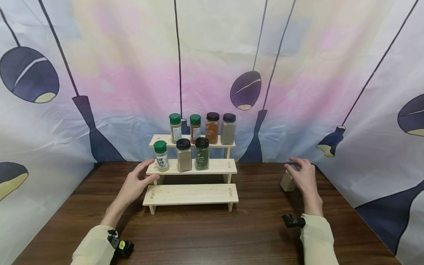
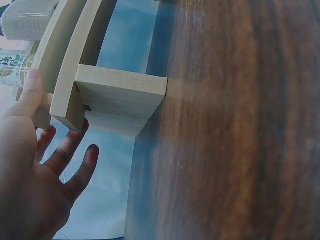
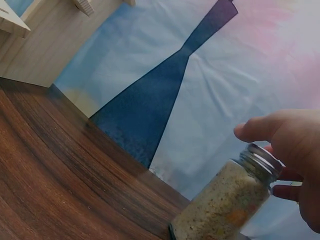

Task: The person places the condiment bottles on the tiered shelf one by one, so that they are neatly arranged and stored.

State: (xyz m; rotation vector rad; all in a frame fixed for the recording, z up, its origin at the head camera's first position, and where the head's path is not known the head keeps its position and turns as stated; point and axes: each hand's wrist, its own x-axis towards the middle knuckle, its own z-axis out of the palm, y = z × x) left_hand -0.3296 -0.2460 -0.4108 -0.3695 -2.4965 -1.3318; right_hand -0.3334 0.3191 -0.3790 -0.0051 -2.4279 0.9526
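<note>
At the left end of a light wooden three-tier rack (image 1: 190, 194), my left hand (image 1: 137, 180) has its thumb and fingers spread about the middle shelf's end. The left wrist view shows the thumb lying by the shelf end, near a green-capped spice bottle (image 1: 162, 159), with the other fingers loosely bent. My right hand (image 1: 302, 176) holds a glass spice jar (image 3: 220, 200) by its cap, with fingers curled round the far side. Pale, speckled contents fill this jar, which stands upright on the table at the right.
Two dark-capped jars, one beige (image 1: 184, 159) and one green (image 1: 202, 157), stand on the middle shelf. Several more spice containers, including an orange jar (image 1: 212, 130), line the top shelf. A patterned cloth (image 1: 205, 55) hangs behind the brown wooden table (image 1: 198, 235).
</note>
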